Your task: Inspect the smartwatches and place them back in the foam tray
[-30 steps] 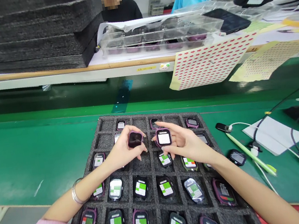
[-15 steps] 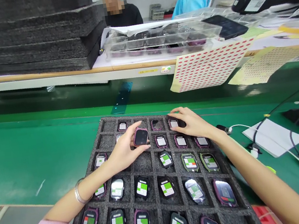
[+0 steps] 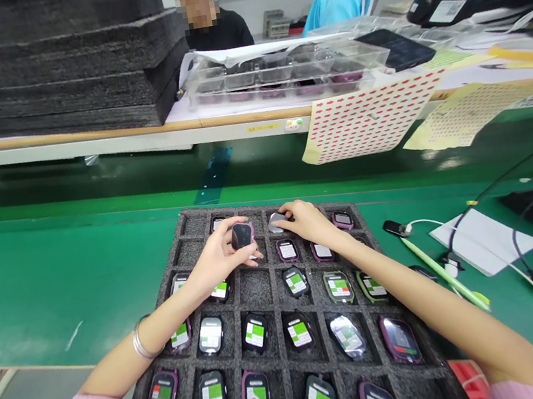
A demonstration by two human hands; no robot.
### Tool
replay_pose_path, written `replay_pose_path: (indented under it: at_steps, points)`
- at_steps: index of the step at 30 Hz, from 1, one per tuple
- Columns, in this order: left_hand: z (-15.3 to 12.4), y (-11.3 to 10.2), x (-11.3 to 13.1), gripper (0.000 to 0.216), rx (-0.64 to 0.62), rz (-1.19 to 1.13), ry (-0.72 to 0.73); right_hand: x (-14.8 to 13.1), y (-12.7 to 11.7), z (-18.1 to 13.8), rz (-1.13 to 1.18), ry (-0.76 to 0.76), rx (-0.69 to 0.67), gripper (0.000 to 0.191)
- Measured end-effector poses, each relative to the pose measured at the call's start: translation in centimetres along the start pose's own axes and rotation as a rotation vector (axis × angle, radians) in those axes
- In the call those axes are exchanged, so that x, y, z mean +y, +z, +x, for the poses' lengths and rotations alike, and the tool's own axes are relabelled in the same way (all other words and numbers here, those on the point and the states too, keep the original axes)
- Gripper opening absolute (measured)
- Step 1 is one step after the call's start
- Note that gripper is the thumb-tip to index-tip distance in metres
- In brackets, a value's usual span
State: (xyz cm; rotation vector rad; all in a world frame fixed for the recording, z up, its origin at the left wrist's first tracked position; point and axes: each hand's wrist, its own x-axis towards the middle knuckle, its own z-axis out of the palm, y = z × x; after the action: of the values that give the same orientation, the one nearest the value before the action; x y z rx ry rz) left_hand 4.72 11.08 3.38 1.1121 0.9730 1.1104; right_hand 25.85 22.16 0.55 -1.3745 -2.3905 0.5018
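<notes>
My left hand (image 3: 226, 249) grips a purple-framed smartwatch (image 3: 242, 235) between thumb and fingers, its dark screen facing up, above the back of a black foam tray (image 3: 255, 289). My right hand (image 3: 308, 221) has its thumb and fingertips closed on another smartwatch (image 3: 277, 222) in the tray's back row; that screen looks silvery from glare. Just in front lies a purple watch (image 3: 287, 250) with a lit white screen. Beyond my right hand, another purple watch (image 3: 342, 220) rests in the back right compartment. Several watches showing green and white screens fill the nearer rows.
A tall stack of black foam trays (image 3: 49, 72) stands on the shelf at the left. Clear plastic trays (image 3: 277, 73) and a phone (image 3: 394, 48) lie beside it. Sticker sheets (image 3: 370, 119) hang over the shelf edge. Cables, a green pen (image 3: 445, 272) and paper (image 3: 486, 242) lie right. Two people are beyond.
My right hand has moved left from the back row's right side to the neighbouring watch and closed on it. My left hand, still holding its watch, has shifted slightly left and away from me.
</notes>
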Motion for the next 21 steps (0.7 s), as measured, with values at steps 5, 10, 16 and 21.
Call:
replay_pose_path:
  at_steps: [5,10,16,21]
  points:
    - [-0.1,0.0,0.4,0.049,0.041,-0.042,-0.015,-1.3,-1.0,-1.1,0.228,-0.073,0.047,0.017]
    - [-0.2,0.3,0.4,0.040,0.162,0.193,0.044,-4.4,-2.9,-3.7,0.816,-0.056,-0.014,0.024]
    - [-0.1,0.2,-0.4,0.041,0.147,0.352,0.161,-5.5,-3.6,-5.4,1.132,0.129,-0.022,0.029]
    - [-0.2,0.1,-0.7,0.043,0.112,0.451,0.186,-5.5,-3.3,-5.8,1.270,0.121,-0.128,0.045]
